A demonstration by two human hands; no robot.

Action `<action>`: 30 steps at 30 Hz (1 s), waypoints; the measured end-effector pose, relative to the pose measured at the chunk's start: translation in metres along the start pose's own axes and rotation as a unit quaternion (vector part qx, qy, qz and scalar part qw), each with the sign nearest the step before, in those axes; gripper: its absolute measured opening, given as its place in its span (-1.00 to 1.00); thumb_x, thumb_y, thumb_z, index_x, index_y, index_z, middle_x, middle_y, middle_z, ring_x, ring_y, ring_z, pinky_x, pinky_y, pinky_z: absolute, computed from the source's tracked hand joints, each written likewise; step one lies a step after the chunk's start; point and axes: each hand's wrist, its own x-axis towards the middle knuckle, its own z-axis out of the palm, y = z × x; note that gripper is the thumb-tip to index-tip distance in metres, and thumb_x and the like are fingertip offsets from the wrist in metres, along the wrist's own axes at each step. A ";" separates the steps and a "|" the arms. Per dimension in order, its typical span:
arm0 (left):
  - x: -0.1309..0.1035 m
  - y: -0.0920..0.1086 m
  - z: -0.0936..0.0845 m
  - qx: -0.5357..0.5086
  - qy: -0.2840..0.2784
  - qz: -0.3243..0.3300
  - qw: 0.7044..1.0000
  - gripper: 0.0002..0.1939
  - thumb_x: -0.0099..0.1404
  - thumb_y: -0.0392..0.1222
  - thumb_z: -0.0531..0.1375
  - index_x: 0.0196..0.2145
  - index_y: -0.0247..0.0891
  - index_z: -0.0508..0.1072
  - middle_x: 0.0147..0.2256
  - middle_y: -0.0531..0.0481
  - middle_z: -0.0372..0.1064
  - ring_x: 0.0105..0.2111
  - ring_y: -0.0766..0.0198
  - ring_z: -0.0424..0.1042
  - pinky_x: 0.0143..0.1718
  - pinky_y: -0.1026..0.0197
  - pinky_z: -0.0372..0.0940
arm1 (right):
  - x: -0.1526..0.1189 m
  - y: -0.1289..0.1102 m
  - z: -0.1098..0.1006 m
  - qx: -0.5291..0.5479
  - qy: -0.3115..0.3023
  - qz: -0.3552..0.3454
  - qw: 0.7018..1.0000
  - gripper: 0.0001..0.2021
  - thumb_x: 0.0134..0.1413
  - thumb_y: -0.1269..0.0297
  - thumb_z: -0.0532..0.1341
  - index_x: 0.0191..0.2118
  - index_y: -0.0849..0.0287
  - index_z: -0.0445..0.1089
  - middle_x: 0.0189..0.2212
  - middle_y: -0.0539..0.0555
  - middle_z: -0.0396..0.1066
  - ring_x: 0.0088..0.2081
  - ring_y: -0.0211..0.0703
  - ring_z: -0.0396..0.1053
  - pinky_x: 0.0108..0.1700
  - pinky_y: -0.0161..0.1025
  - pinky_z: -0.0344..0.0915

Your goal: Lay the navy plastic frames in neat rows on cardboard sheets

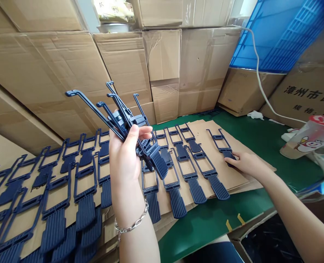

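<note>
My left hand (126, 153) is raised over the cardboard, its fingers closed around a bunch of dark plastic frames (157, 160). Their hooked ends point up and left, and a ribbed foot points down to the right. My right hand (242, 162) reaches in from the right, fingers closed on the ribbed end of a single dark plastic frame (219, 140) lying at the right of the cardboard sheet (242, 175). Between the hands, several matching frames (187, 171) lie in two rows. More frames (86, 186) fill the left side, partly overlapping; my left forearm hides some.
Cardboard boxes (205, 65) are stacked along the back of the green table (205, 223). At the right stand a plastic cup (304, 140) with a red lid and a white cable (260, 80). A blue crate (271, 40) rests on a box. An open carton (274, 237) sits below the front edge.
</note>
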 end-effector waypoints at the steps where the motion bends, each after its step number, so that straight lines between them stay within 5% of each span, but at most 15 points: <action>1: -0.001 0.000 0.001 0.001 -0.001 0.000 1.000 -0.89 0.16 -0.19 0.21 -0.34 -0.19 0.33 -0.48 0.06 0.47 -0.52 0.33 0.41 -0.43 0.26 0.32 | 0.004 -0.005 -0.002 -0.011 -0.032 0.003 0.999 -0.43 -0.06 -0.18 0.06 -0.20 0.26 0.44 -0.32 0.26 0.44 -0.34 0.08 0.40 -0.40 -0.16 0.27; 5: -0.002 0.001 0.004 -0.004 -0.025 0.006 1.000 -0.90 0.17 -0.18 0.21 -0.34 -0.18 0.34 -0.49 0.07 0.47 -0.53 0.34 0.42 -0.39 0.25 0.33 | 0.025 -0.031 -0.007 -0.053 -0.096 -0.003 0.994 -0.44 0.02 -0.14 0.02 -0.15 0.31 0.38 -0.26 0.31 0.41 -0.26 0.08 0.39 -0.33 -0.18 0.26; 17: -0.007 -0.012 0.020 -0.022 -0.092 -0.041 0.995 -0.80 0.17 -0.15 0.21 -0.28 -0.20 0.27 -0.49 0.10 0.48 -0.52 0.40 0.42 -0.42 0.33 0.33 | 0.068 -0.089 0.001 -0.083 -0.049 -0.014 0.995 -0.53 0.17 0.04 -0.08 -0.08 0.34 0.31 -0.18 0.33 0.36 -0.13 0.08 0.34 -0.19 -0.13 0.24; 25: -0.018 -0.006 0.032 -0.048 -0.154 -0.071 0.984 -0.78 0.19 -0.16 0.19 -0.24 -0.20 0.23 -0.46 0.06 0.49 -0.50 0.33 0.46 -0.39 0.24 0.38 | 0.057 -0.090 -0.008 -0.060 -0.056 -0.026 0.996 -0.52 0.13 0.00 -0.01 -0.03 0.29 0.31 -0.15 0.31 0.36 -0.08 0.11 0.32 -0.14 -0.07 0.23; 30: -0.022 -0.007 0.040 -0.043 -0.161 -0.056 0.984 -0.72 0.21 -0.16 0.18 -0.12 -0.19 0.25 -0.43 0.04 0.50 -0.43 0.29 0.49 -0.30 0.21 0.40 | 0.008 -0.101 -0.042 -0.007 -0.003 -0.060 0.998 -0.44 0.17 -0.04 -0.08 0.13 0.24 0.15 -0.07 0.25 0.32 -0.05 0.04 0.29 -0.10 -0.09 0.24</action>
